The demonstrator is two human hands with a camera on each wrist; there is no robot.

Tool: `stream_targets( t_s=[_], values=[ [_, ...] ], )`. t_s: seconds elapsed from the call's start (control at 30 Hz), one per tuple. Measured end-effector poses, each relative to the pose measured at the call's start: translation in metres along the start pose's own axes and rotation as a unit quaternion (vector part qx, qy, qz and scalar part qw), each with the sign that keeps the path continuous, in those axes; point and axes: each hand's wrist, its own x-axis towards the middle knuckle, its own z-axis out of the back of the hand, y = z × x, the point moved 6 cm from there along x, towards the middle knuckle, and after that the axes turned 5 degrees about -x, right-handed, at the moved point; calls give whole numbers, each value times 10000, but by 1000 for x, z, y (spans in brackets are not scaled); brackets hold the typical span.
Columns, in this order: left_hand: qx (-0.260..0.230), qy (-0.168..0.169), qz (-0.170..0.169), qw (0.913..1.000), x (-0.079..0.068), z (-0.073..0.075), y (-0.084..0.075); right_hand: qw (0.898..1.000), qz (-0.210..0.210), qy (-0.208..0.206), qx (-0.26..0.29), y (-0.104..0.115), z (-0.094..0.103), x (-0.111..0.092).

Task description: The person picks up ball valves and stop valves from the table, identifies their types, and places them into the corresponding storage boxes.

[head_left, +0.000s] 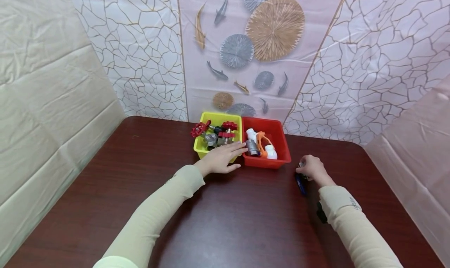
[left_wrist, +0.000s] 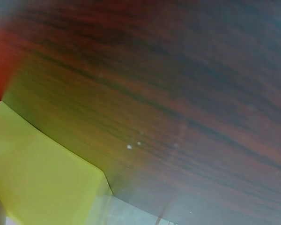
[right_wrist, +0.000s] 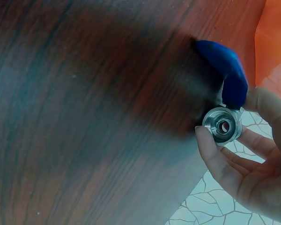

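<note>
In the head view my right hand (head_left: pixel 312 168) is to the right of the red bin, low over the table, holding a ball valve (head_left: pixel 300 183) with a blue lever. The right wrist view shows thumb and fingers curled round the metal body of the ball valve (right_wrist: pixel 222 126), its round threaded opening towards the camera. Its blue lever (right_wrist: pixel 232 77) sticks out past the fingers. My left hand (head_left: pixel 223 158) lies with outstretched fingers at the front edges of the yellow bin (head_left: pixel 197 146) and the red bin (head_left: pixel 283 158), holding nothing.
Several valves with red handwheels (head_left: pixel 199 129) and metal fittings fill the yellow bin. Inside the red bin are white fittings (head_left: pixel 271 152), an orange piece (head_left: pixel 261 143) and a grey metal fitting (head_left: pixel 252 147). Patterned cloth walls (head_left: pixel 147 53) enclose the dark wooden table (head_left: pixel 225 217).
</note>
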Motion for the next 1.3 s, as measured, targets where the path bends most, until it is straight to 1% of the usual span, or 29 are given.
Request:
stream_targets(
  t_s=[0.1, 0.3, 0.43, 0.63, 0.73, 0.87, 0.93, 1.17, 1.3],
  values=[
    [0, -26, -26, 10000, 0, 0, 0, 10000, -48, -45, -27, -1, 0, 0],
    [6, -36, -41, 10000, 0, 0, 0, 9998, -137, -119, 88, -6, 1, 0],
    [12, -29, -7, 10000, -1, 0, 1, 9997, -107, -143, 189, -5, 2, -1],
    [-20, -68, -1, 10000, -2, 0, 2, 9993, 35, -155, 336, -1, 6, 3],
    [5, -38, -9, 10000, -1, -1, 2, 9991, 97, -151, 393, -1, 9, 5],
    [94, -9, -42, 9999, 1, -3, 2, 9987, 80, -201, 452, -1, 17, 6],
    [113, 1, -49, 9999, 1, -3, 2, 9988, 60, -253, 409, 1, 21, 5],
    [112, -33, -34, 9999, 1, -3, 2, 9983, 233, -519, -107, 12, 41, 4],
    [48, -14, -4, 10000, 0, -4, 2, 9979, 307, -535, -174, 17, 52, 4]
  ],
)
